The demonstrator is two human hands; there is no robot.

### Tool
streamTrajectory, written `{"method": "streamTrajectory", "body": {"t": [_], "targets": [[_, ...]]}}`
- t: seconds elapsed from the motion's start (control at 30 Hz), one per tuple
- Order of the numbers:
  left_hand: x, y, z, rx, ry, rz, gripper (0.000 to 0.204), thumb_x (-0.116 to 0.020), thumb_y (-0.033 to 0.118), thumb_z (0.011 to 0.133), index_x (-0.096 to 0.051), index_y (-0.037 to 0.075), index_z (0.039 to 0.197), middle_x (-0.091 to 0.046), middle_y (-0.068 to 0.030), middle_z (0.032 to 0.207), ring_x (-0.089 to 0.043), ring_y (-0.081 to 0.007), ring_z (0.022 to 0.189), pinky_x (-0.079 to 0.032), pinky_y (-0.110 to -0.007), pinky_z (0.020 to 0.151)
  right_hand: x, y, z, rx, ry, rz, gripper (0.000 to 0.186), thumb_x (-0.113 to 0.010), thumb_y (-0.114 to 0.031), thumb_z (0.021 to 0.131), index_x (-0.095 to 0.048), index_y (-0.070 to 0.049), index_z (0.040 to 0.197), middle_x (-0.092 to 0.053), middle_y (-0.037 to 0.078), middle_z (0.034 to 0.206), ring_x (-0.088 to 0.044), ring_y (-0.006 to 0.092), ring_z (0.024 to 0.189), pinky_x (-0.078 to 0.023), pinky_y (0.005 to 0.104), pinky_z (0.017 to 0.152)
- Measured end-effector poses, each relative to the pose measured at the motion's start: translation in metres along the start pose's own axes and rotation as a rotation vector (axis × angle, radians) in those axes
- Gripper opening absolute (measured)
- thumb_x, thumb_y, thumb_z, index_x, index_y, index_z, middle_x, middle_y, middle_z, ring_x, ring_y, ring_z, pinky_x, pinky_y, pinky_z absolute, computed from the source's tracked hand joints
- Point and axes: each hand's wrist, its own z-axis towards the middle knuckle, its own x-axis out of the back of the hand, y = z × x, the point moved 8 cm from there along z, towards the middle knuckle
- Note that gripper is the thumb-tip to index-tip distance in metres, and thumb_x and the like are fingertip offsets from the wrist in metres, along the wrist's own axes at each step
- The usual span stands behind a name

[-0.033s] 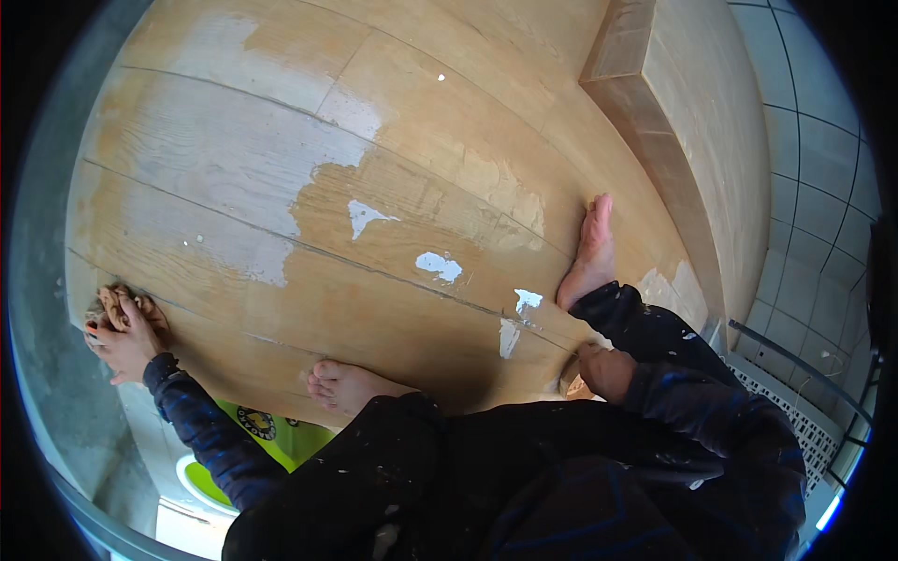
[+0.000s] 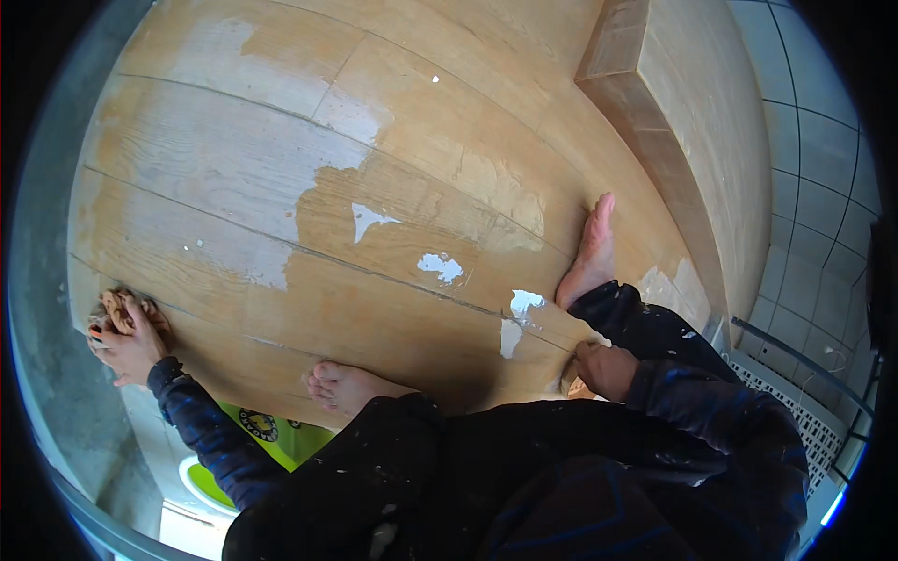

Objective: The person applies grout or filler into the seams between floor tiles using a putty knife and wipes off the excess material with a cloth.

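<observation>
At the far left, my left hand [image 2: 132,350] presses a crumpled brown cloth [image 2: 120,309] onto the wood-plank floor [image 2: 393,309], close to the grey wall. Its fingers are bent around the cloth. On the right, beside my bent leg, my right hand [image 2: 610,372] rests low near the edge of the planks with its fingers curled. Whatever lies under those fingers is mostly hidden; a tan-brown edge shows beside them. Between the hands, white patches [image 2: 440,267] and a broad whitish, wet-looking film [image 2: 206,150] mark the planks.
My bare left foot [image 2: 351,385] and right foot [image 2: 591,251] stand on the planks. A raised wooden ledge [image 2: 645,122] curves along the right, with white tiles [image 2: 814,140] beyond. A bright green container [image 2: 295,439] sits under my left forearm. A grey wall [image 2: 42,262] borders the left.
</observation>
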Motion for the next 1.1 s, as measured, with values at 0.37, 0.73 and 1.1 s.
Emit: {"method": "streamTrajectory", "body": {"t": [0.37, 0.73, 1.1], "targets": [[0.035, 0.015, -0.02, -0.248, -0.167, -0.154, 0.069, -0.074, 0.053, 0.083, -0.057, 0.017, 0.14, -0.046, -0.0233, 0.151, -0.044, -0.0405, 0.142, -0.027, -0.069, 0.116, 0.246, -0.017, 0.137, 0.28, 0.629, 0.208, 0.03, -0.056, -0.01, 0.1, -0.054, 0.002, 0.127, -0.066, 0.027, 0.103, -0.064, 0.0468, 0.097, -0.05, 0.0508, 0.088], [0.022, -0.02, 0.016, 0.139, -0.336, -1.097, 0.022, -0.062, 0.024, 0.105, -0.06, 0.002, 0.106, -0.064, -0.0049, 0.095, -0.058, -0.0137, 0.089, -0.049, -0.031, 0.084, 0.355, -0.063, 0.263, 0.278, 1.249, -0.223, 0.058, -0.064, -0.007, 0.092, -0.045, 0.001, 0.146, -0.052, 0.026, 0.132, -0.053, 0.0444, 0.119, -0.044, 0.0473, 0.102], [0.051, 0.037, -0.006, 0.566, -0.387, -1.618, 0.023, -0.065, 0.024, 0.105, -0.061, 0.004, 0.115, -0.066, 0.0002, 0.105, -0.06, -0.0075, 0.097, -0.047, -0.024, 0.092, 0.28, -0.558, 0.286, 1.435, 0.399, 0.592, 0.066, -0.076, -0.018, 0.088, -0.048, -0.005, 0.146, -0.052, 0.024, 0.139, -0.054, 0.0409, 0.129, -0.045, 0.0444, 0.108]]}}
